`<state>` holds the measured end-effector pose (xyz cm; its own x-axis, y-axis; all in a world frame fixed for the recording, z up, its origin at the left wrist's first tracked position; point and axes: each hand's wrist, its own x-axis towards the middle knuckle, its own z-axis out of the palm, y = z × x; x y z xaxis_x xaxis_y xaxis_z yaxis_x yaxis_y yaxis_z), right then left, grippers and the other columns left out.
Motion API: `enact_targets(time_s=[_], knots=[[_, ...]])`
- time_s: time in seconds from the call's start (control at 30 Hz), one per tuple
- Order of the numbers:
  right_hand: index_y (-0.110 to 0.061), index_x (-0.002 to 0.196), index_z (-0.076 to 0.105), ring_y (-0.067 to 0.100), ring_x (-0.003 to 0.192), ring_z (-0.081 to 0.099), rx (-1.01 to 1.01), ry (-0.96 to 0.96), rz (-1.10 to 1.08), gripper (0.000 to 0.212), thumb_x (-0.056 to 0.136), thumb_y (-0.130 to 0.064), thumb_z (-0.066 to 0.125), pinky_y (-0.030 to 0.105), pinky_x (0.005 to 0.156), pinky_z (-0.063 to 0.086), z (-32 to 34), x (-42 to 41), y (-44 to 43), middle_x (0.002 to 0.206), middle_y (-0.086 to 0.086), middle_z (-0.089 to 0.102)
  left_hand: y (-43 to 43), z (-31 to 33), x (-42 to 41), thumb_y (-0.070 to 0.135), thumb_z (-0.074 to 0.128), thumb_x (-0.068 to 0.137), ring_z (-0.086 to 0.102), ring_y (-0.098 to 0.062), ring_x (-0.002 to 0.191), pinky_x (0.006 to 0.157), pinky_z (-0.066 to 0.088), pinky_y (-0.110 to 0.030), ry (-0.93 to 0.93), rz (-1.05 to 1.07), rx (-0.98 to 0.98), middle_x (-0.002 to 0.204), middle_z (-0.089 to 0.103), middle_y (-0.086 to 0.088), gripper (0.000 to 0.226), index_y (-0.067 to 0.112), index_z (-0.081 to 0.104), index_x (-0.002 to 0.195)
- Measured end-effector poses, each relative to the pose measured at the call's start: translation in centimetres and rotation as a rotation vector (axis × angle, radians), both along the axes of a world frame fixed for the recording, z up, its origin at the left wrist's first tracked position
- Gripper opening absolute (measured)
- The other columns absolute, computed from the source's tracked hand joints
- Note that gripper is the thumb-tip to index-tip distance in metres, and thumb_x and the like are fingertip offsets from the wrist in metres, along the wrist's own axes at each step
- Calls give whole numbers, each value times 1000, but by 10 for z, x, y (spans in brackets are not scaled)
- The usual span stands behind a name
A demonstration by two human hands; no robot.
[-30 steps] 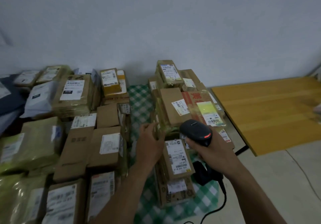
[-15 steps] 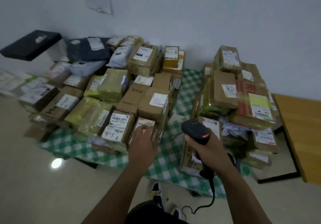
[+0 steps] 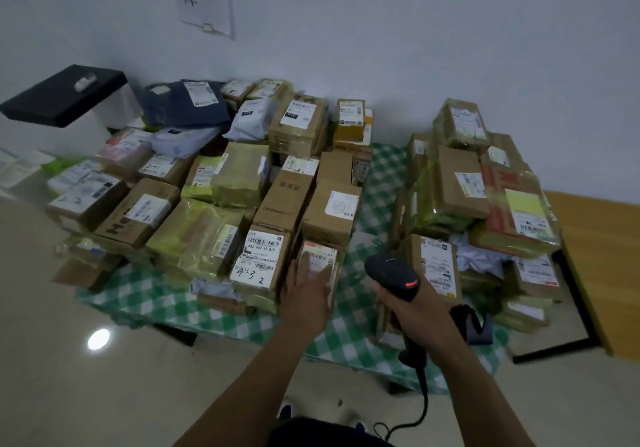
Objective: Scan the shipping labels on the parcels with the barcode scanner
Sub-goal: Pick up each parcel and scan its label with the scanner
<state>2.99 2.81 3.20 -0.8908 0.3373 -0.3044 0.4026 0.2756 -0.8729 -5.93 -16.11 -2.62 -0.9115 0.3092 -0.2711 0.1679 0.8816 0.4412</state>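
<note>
Left hand (image 3: pixel 306 290) flat on a parcel (image 3: pixel 320 256); right hand (image 3: pixel 417 313) gripping the barcode scanner (image 3: pixel 393 275)
Straight fingers cover the small brown box's white label; the scanner is black, a red mark on its head, cable (image 3: pixel 424 401) hanging; labelled parcels (image 3: pixel 291 200) crowd the green checked cloth (image 3: pixel 346 339).

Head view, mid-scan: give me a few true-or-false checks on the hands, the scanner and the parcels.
1. The right hand grips the barcode scanner. True.
2. The left hand lies with straight fingers on a small parcel at the front of the left pile. True.
3. The scanner is cordless. False: a black cable runs down from its handle.
4. The parcels sit on a plain red cloth. False: the cloth is green-and-white checked.
5. The handwritten box lies to the right of the left hand. False: it lies to its left.
</note>
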Motion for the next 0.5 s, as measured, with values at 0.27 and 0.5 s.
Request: enact_targets(time_s=[0.27, 0.5], knots=[[-17, 118, 66, 12, 54, 64, -32, 7, -105, 38, 89, -36, 81, 30, 55, 53, -7, -1, -16, 64, -1, 68, -1, -11, 3, 56, 73, 87, 54, -31, 135, 104, 49, -49, -118, 248, 300, 158, 43, -6, 115, 30, -9, 163], [-11, 123, 64, 0, 50, 61, -37, -45, -143, 44, 90, -35, 80, 17, 50, 48, -8, -4, -23, 73, 0, 67, -11, -4, -2, 38, 72, 95, 44, -34, 138, 107, 47, -54, -50, 335, 406, 155, 35, -11, 91, 22, 14, 164]])
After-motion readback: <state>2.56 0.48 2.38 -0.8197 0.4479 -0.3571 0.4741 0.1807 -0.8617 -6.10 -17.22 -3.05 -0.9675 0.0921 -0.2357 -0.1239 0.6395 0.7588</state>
